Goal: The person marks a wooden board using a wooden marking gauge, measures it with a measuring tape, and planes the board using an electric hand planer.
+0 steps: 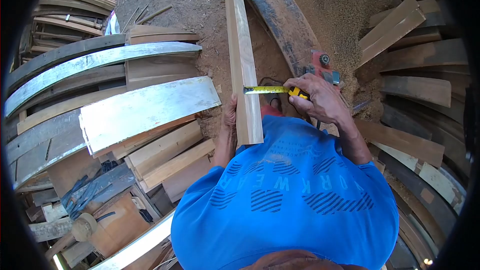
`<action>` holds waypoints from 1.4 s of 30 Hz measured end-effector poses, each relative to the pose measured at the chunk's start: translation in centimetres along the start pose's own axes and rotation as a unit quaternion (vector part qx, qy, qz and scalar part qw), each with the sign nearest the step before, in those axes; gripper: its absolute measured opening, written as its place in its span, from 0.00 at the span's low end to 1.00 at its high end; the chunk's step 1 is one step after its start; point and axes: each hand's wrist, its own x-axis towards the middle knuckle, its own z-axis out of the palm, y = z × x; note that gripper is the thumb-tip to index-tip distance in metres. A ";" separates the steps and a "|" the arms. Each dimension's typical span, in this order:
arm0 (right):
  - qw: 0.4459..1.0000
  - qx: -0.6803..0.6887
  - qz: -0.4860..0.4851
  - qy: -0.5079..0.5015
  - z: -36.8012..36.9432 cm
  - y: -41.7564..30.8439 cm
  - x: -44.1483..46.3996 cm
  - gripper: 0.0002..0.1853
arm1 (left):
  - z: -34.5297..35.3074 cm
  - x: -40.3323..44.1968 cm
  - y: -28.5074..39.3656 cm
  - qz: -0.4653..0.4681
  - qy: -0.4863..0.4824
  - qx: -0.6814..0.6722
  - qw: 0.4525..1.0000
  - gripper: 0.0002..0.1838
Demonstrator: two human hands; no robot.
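Note:
A long squared timber beam (244,65) runs away from my body, its near end just in front of my blue shirt. My left hand (230,112) grips its left side near that end; the beam hides part of the fingers. In my right hand (322,97) is a yellow and black tape measure (298,93), with the fingers closed round its case. Its yellow blade (267,90) is drawn out to the left, and the tip lies against the beam's face. Just beyond my right hand rests a red power planer (321,65).
A thick, weathered plank (287,15) lies beyond the beam on the dusty ground. Stacked boards fill the left, including a pale wide board (150,112). More planks (415,87) are piled at the right beside sawdust (345,5).

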 end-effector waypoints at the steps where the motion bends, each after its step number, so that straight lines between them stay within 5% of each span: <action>1: 1.000 0.001 -0.006 0.004 0.1 0.1 0.0 0.22 | 0.0 0.0 0.0 -0.004 -0.005 -0.001 1.000 0.32; 20: 1.000 0.010 -0.017 0.005 0.7 0.8 0.0 0.20 | -0.6 0.4 -0.1 -0.011 0.006 0.029 1.000 0.33; 22: 1.000 0.011 -0.020 -0.005 0.6 0.8 -0.2 0.22 | -1.4 0.3 0.2 0.002 -0.050 0.055 0.997 0.36; 28: 0.997 0.039 -0.021 0.061 0.3 1.1 -0.7 0.31 | -1.1 0.4 4.5 0.029 -0.019 0.251 0.967 0.38; 34: 0.996 0.053 -0.001 0.077 -0.2 2.7 -1.4 0.31 | 4.3 2.0 6.2 0.153 0.040 0.551 0.820 0.46; 35: 0.995 0.056 0.001 0.078 -0.1 2.8 -1.6 0.31 | -0.4 4.3 5.4 0.212 0.072 0.686 0.692 0.55; 38: 0.995 0.066 -0.003 0.081 1.1 4.1 -2.0 0.31 | 6.8 4.3 4.0 0.019 0.200 0.842 0.501 0.55; 39: 0.994 0.072 -0.007 0.082 1.5 4.5 -2.1 0.31 | 7.3 4.4 3.1 0.028 0.173 0.829 0.532 0.58; 42: 0.994 0.078 -0.003 0.082 2.2 5.2 -2.4 0.31 | 6.0 5.3 0.0 0.063 0.175 0.855 0.483 0.56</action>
